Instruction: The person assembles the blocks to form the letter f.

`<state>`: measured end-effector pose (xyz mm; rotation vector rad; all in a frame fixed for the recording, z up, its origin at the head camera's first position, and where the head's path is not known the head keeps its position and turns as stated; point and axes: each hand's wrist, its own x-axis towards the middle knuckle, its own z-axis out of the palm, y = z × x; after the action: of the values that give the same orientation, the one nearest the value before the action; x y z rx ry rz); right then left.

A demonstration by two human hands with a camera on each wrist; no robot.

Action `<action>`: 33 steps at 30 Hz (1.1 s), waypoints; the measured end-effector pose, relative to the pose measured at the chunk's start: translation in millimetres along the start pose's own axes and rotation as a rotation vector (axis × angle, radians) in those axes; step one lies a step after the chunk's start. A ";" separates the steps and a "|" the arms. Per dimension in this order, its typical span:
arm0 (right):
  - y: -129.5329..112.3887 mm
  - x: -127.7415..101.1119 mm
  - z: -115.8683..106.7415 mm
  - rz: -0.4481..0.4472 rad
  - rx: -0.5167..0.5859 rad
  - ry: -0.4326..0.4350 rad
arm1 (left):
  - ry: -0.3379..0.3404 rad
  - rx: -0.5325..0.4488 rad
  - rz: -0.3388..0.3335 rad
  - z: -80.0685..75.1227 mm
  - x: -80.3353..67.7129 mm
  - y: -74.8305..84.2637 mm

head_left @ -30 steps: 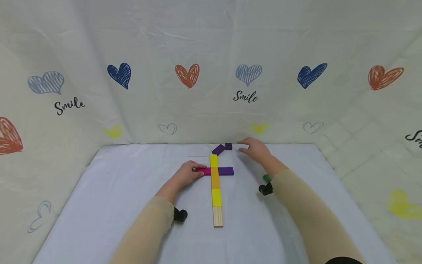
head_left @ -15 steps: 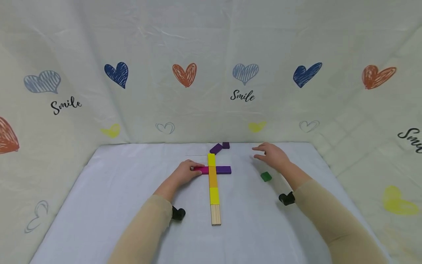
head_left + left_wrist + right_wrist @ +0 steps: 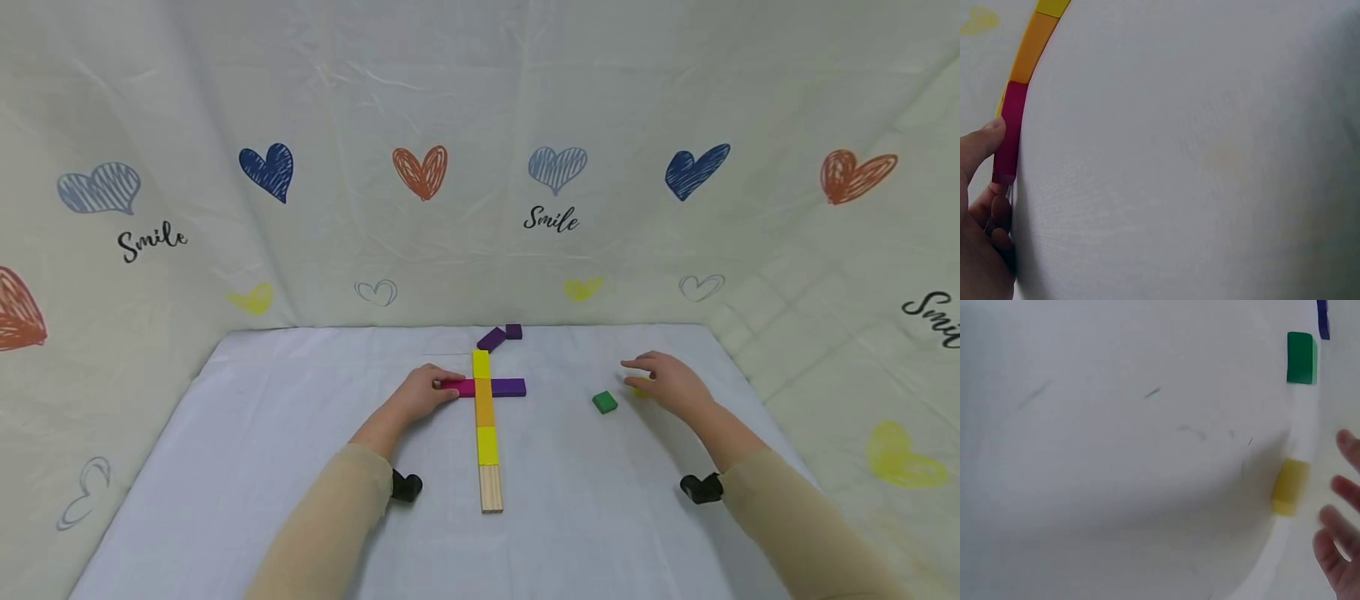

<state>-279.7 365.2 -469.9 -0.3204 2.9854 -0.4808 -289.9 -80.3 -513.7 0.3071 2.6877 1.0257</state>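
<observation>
Two hands are at work on the white cloth (image 3: 300,467), and only your right hand (image 3: 670,386) has moved: a second ago it reached near the two dark purple blocks (image 3: 499,336) at the far edge, and now it has swung out to the right, past the green block (image 3: 604,402), which was hidden by your wrist before. It hovers with fingers relaxed and apart over a small yellow block (image 3: 1289,485) (barely a sliver in the head view), holding nothing. Your left hand (image 3: 422,392) has not shifted; its fingertips (image 3: 985,140) pinch the outer end of the pink block (image 3: 459,387). That pink block lies flat, butted against the left side of the long strip (image 3: 486,433) of yellow, orange, yellow and bare wood blocks, opposite a purple block (image 3: 508,387) on the strip's right side. No box or tray is in view.
</observation>
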 end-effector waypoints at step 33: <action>35.0 -9.6 5.1 0.042 0.102 -0.055 | 0.000 -0.012 -0.018 -0.5 0.6 -1.2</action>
<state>-276.4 398.3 -485.3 -0.2572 2.8959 -0.6066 -290.7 -81.3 -514.2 0.2804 2.6784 1.0372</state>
